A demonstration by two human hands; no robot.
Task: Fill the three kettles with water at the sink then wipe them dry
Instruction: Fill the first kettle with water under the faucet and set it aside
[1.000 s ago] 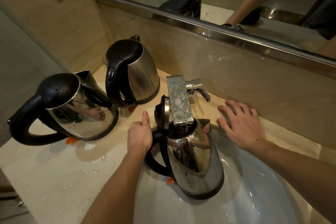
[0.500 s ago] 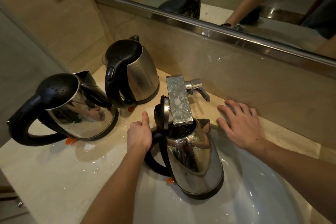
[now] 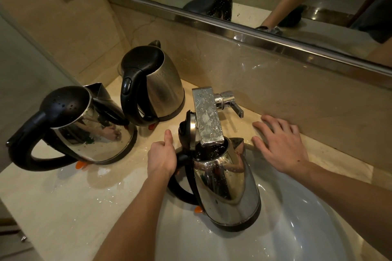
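Kettle (image 3: 224,186), lid flipped open, tilts in white sink (image 3: 297,229), mouth under faucet spout (image 3: 209,116); inside dark, fill level unclear. Left hand (image 3: 162,157) grips its black handle. Right hand (image 3: 280,146) spread flat on counter (image 3: 63,201), far right. Closed, wet near-left kettle (image 3: 91,133) and far-left kettle (image 3: 163,89) stand on counter.

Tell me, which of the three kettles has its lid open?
The kettle in the sink, under the faucet, held by the left hand: its lid stands up. The front-left kettle and back kettle have shut lids.
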